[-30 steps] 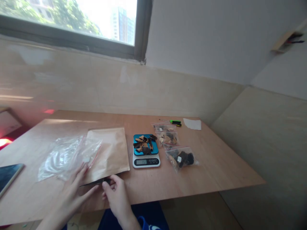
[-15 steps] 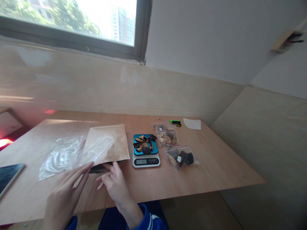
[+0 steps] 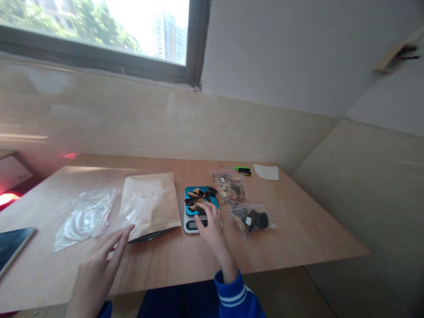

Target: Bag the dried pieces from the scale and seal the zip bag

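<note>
My left hand [image 3: 99, 258] hovers flat, fingers spread, just in front of a brown paper pouch [image 3: 150, 203] with a clear zip bag [image 3: 132, 207] lying on it. My right hand [image 3: 208, 225] reaches onto a small scale [image 3: 194, 225] with a blue top; its fingers touch the dark and tan dried pieces [image 3: 198, 198] piled on it. The hand covers the display. Whether it grips a piece cannot be told.
Empty clear bags [image 3: 84, 216] lie left of the pouch. Three filled zip bags [image 3: 250, 218] sit right of the scale, with a green marker [image 3: 243, 169] and white paper [image 3: 266, 172] behind. A dark tablet [image 3: 11, 245] lies at the left edge of the wooden table [image 3: 298, 234].
My right hand left the pouch's front edge and moved right onto the scale. The clear bag my left hand lifted now lies on the pouch, and the left hand has drawn back.
</note>
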A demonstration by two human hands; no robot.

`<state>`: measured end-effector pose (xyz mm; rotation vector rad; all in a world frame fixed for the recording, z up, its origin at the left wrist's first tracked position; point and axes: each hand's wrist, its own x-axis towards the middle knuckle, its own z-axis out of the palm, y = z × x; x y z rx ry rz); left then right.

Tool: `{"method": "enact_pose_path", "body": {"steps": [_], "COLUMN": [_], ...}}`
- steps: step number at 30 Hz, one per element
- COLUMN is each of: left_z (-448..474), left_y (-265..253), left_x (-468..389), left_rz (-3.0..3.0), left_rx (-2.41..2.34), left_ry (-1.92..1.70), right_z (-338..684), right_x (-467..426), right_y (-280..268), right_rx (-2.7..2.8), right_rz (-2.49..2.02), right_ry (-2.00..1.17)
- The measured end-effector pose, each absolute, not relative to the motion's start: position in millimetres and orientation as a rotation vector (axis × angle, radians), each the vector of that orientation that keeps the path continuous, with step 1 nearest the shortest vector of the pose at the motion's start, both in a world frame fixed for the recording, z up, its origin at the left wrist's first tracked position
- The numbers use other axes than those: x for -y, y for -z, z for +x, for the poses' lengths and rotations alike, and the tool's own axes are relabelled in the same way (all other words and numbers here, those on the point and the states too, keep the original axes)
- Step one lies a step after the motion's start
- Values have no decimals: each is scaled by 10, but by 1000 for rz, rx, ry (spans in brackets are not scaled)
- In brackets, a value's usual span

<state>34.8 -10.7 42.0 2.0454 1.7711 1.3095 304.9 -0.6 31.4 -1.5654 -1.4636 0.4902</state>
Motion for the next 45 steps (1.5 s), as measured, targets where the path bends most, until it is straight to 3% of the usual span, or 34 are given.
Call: {"method": "enact_pose_path", "body": {"steps": [6,12,19,45], "left_z": [694,898,904,1438], "left_y": [-575,-593,-641,-601], "left_x": [215,255,281,300], "left_rz": [2020,1766,1851,1578], "left_rx": [-1811,-1788,-1882,-1794], "left_ry": [-1319,-1535,-1424,-1520], "right_z": [3314,3399,3523,3472], "right_x": [-321,-239,-270,-273], "right_y": [-186,-158,-129,-254], "right_rx": [1694,1713,1648,1584], "right_rz": [-1849,-1866,-1660,-1610], "right_ry": [-402,-269,-179,-361]}}
